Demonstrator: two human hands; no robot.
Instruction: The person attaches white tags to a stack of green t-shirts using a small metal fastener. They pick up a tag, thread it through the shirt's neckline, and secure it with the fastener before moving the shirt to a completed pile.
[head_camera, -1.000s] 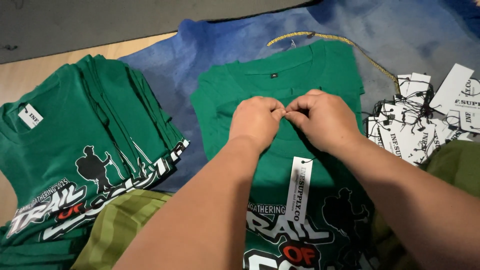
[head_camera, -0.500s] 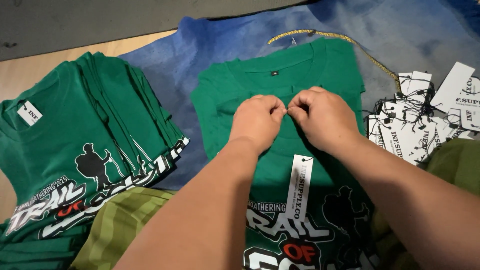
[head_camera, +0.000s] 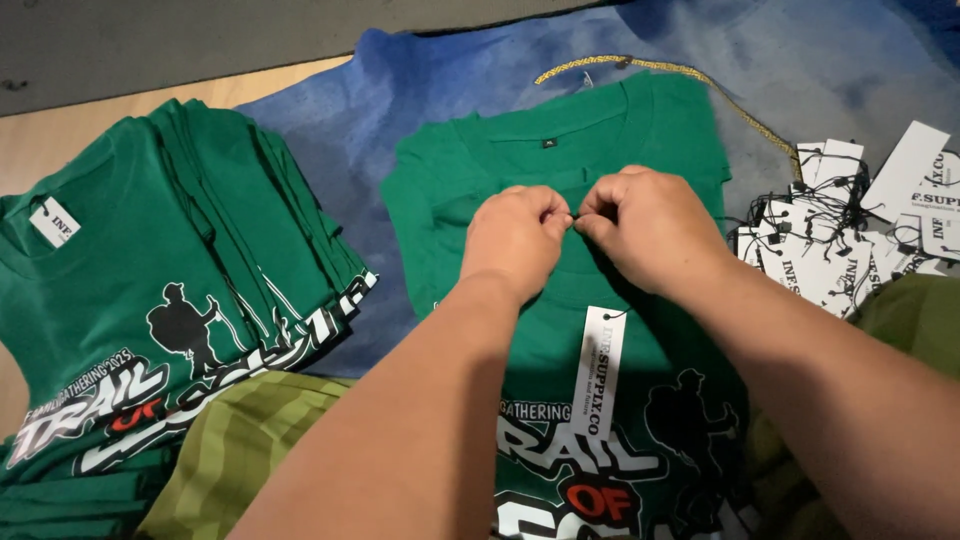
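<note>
Leftmost, a stack of folded green T-shirts (head_camera: 150, 300) is seen on the blue cloth (head_camera: 330, 150), each with a white-and-red chest print; a small white tag (head_camera: 53, 221) is fixed at the top shirt's collar. An olive-green striped fabric (head_camera: 230, 450) is seen at the lower edge, apparently the person's clothing.

At centre, a single green T-shirt (head_camera: 560, 170) is laid flat, collar away from the camera. The left hand (head_camera: 515, 240) is closed, thumb and forefinger pinched together just below the collar. The right hand (head_camera: 645, 230) is closed the same way, its fingertips touching those of the left. Something thin is pinched between them, probably the black string of the white hang tag (head_camera: 598, 370), which lies on the shirt just below the hands; the string itself cannot be resolved at the pinch.

Right of that, a gold cord (head_camera: 700, 80) is draped over the shirt's shoulder, and a pile of loose white tags (head_camera: 850, 240) with black strings is heaped nearby.

Risks, as judged: the string could be let slip if the pinch is loosened; fabric could be snagged or puckered if it is pulled hard; strings in the pile could be tangled if reached into blindly.
</note>
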